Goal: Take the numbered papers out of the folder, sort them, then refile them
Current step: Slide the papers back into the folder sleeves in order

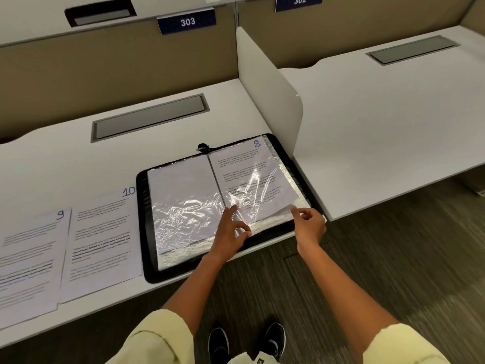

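Two desks are in view; work takes place on the white desk (78, 164) under label 303 (186, 21). At its right end, against the divider panel (270, 101), lies the open black folder (147, 232) with crinkled plastic sleeves. The right-hand sleeve holds the paper marked 8 (252, 174); the left-hand sleeve (183, 195) shows a blank white sheet. Papers 10 (105, 232) and 9 (29, 258) lie side by side to the folder's left, already out.

The left hand (233, 232) rests on the folder's lower middle, index finger straight and pointing toward the spine, the other fingers curled with thumb and a finger meeting on the plastic. The right hand (309, 227) pinches at the lower right corner of sheet 8, remaining fingers loosely curled.

Judged step: withdrawing sheet 8. It is best done by pinning the sleeve flat with the left hand and sliding the paper out along the sleeve's opening, without creasing.

Whether the pinch holds paper, plastic or both cannot be told. Glare obscures the printed text, and paper 9 is cut off at the frame's left edge.
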Motion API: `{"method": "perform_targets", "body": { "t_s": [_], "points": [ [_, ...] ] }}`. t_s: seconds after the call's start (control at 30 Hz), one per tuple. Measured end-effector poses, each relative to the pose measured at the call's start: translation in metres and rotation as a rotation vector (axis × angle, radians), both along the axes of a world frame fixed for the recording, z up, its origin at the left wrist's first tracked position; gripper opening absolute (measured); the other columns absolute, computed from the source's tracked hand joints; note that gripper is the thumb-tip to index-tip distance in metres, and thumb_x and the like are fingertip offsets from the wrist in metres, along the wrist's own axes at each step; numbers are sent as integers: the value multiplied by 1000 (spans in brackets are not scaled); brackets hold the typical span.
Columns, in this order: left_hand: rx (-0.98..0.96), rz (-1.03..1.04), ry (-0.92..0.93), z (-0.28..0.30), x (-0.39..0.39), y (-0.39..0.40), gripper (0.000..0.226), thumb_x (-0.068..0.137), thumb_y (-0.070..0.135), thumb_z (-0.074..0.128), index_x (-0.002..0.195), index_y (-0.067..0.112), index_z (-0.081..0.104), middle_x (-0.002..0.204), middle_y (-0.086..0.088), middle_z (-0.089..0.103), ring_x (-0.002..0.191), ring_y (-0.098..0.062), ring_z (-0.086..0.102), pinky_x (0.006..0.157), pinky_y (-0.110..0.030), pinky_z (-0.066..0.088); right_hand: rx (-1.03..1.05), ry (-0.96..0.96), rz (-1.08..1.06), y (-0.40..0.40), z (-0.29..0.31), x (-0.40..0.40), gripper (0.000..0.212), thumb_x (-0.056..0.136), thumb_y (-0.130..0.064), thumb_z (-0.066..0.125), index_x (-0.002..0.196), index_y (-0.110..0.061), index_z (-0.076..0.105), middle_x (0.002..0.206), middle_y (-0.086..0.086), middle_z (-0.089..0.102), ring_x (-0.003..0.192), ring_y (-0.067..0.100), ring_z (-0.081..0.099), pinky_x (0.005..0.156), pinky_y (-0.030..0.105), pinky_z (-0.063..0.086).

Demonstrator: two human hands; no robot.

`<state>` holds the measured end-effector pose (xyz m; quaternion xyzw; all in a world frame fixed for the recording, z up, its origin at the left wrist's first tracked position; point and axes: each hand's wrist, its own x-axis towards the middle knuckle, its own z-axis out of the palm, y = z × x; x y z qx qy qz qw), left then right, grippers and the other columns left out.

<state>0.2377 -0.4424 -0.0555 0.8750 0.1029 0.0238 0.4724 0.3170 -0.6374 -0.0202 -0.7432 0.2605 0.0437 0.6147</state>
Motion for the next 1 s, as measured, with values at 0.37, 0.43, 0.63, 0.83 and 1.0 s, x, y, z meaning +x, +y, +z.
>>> {"method": "perform_targets", "body": {
  "t_s": [0.37, 0.43, 0.63, 0.83, 1.0],
  "points": [
    [129, -53, 120, 9, 6, -2, 6, 85, 25, 74, 84, 29, 70, 159, -2, 26, 150, -21, 15, 121, -40, 17, 391, -6, 51, -4, 22, 16, 43, 88, -23, 76, 123, -19, 51, 101, 3, 67, 93, 19, 70, 86, 36, 58],
    [143, -56, 161, 15, 5, -3, 3, 87, 27, 72, 89, 26, 72, 159, -5, 26, 149, -21, 16, 120, -37, 16, 333, 36, 58, -4, 23, 18, 50, 86, -25, 78, 127, -20, 50, 95, -2, 64, 87, 17, 67, 87, 36, 58],
    [150, -59, 240, 27, -1, -12, 17, 92, 31, 66, 101, 19, 73, 160, -6, 25, 149, -20, 16, 119, -33, 12, 294, 135, 40, -13, 18, 24, 33, 87, 1, 70, 118, -8, 64, 95, 6, 66, 76, 14, 65, 80, 27, 58],
    [-37, 128, 198, 43, -3, -22, 34, 94, 45, 58, 101, 14, 71, 127, -3, 61, 123, -22, 53, 96, -30, 38, 474, -10, 230, -5, 37, 17, 30, 80, -10, 82, 106, -15, 68, 107, 8, 73, 99, 20, 70, 81, 29, 57],
    [-284, 305, 92, 68, 0, -20, 37, 97, 51, 49, 95, 23, 73, 105, -1, 73, 97, -15, 68, 92, -39, 54, 638, -128, 458, 29, 62, -5, 27, 77, -9, 85, 100, -12, 71, 97, 5, 76, 97, 19, 71, 87, 29, 56]
  ]
}}
